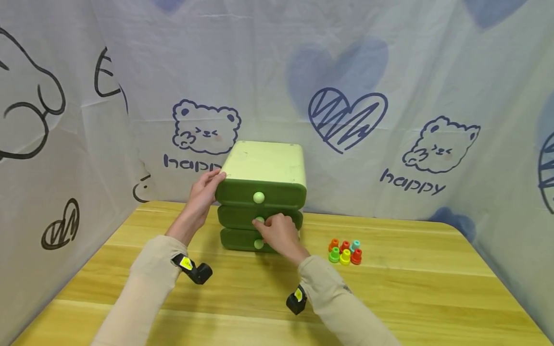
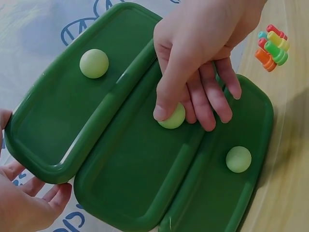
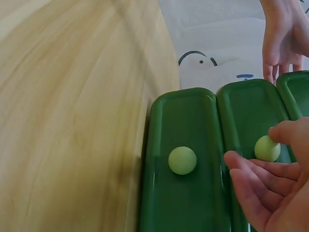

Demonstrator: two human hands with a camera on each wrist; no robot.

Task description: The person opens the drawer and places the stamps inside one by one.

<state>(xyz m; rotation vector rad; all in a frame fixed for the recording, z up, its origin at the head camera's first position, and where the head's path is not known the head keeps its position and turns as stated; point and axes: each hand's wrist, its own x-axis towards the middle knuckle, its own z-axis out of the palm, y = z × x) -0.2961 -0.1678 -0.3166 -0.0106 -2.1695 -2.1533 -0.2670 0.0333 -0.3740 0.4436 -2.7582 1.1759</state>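
Observation:
A small drawer cabinet [image 1: 266, 161] with a pale green top and three dark green drawer fronts stands on the table. Each front has a round light green knob. My right hand [image 1: 280, 233] is at the middle drawer [image 2: 140, 159], its thumb and index finger pinching the knob [image 3: 267, 149]; the other fingers extend below it. My left hand [image 1: 203, 194] rests against the cabinet's left side near the top drawer [image 1: 281, 193], fingers fairly straight in the right wrist view. All three drawers look closed. The bottom drawer [image 3: 186, 203] is partly behind my right hand in the head view.
Several small coloured cone-like pieces [image 1: 345, 257], orange, red, blue, green and yellow, stand grouped on the wooden table [image 1: 411, 283] right of the cabinet. A printed white cloth [image 1: 268, 72] hangs behind the cabinet and along both sides.

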